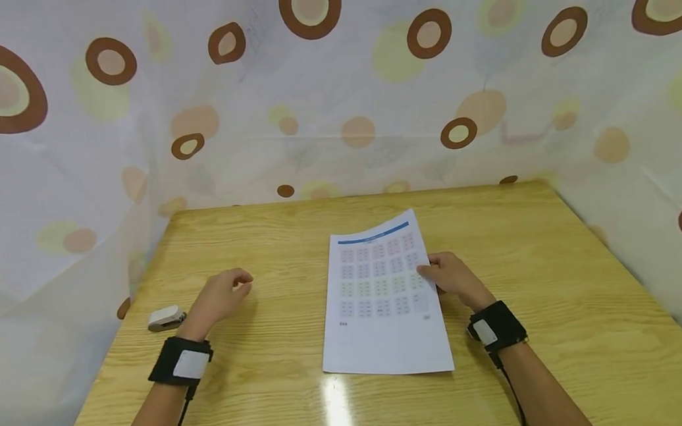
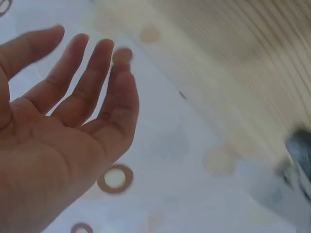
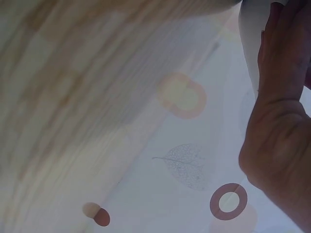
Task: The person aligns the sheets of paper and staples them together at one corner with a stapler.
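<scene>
My right hand (image 1: 454,276) pinches a printed sheet of paper (image 1: 380,345) by its right edge, thumb on top and fingers behind. The sheet has a blue bar along its top and several rows of small coloured blocks; its upper right corner curls up. In the right wrist view the right hand (image 3: 282,111) is at the right, beside a pale strip of the paper (image 3: 250,43). My left hand (image 1: 222,297) is held above the table with nothing in it. Loosely bent, parted fingers show on the left hand (image 2: 73,116) in its wrist view.
A small white and grey stapler (image 1: 167,317) lies on the wooden table (image 1: 278,244), just left of the left wrist. Patterned white cloth (image 1: 325,161) stands behind the table and along both sides. Each wrist wears a black band with a cable.
</scene>
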The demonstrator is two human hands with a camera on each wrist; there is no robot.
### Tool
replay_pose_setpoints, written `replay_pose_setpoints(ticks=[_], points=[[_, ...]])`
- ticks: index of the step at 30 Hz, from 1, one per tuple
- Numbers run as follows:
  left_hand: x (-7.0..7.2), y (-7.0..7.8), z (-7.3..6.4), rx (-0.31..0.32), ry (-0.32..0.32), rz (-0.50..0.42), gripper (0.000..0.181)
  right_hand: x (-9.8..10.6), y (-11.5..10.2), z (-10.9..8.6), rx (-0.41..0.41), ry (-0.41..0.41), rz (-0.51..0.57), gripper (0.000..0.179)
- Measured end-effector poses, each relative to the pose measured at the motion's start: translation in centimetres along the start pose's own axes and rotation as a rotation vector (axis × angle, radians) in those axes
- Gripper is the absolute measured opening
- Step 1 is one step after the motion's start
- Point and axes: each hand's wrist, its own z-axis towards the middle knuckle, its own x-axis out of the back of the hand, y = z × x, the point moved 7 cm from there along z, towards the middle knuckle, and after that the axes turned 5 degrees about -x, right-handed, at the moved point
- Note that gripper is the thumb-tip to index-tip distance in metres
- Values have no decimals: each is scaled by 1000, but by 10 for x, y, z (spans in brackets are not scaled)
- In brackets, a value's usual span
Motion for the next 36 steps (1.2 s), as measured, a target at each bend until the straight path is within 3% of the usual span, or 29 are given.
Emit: replay_pose_setpoints(ticks=[6,9,12,16,23,27,36], points=[[34,-31,-19,77,70,43,38,1,2,-2,8,7,11,37],[44,-46,-27,145,36,79,45,1,2,-3,7,13,11,37],[42,-57,-32,209,-61,108,53,2,2,-3,2,19,5,37],[36,-67,-35,231,-153,90,54,2,3,-2,-4,22,-3,36],[43,-74,-41,205,-106,71,40,2,1,-4,3,21,2,36],[41,-77,-44,199,-125,106,35,2,2,-6,-5,15,8,36],[45,-97,-56,241,-119,109,38,0,1,-5,11,11,25,37]])
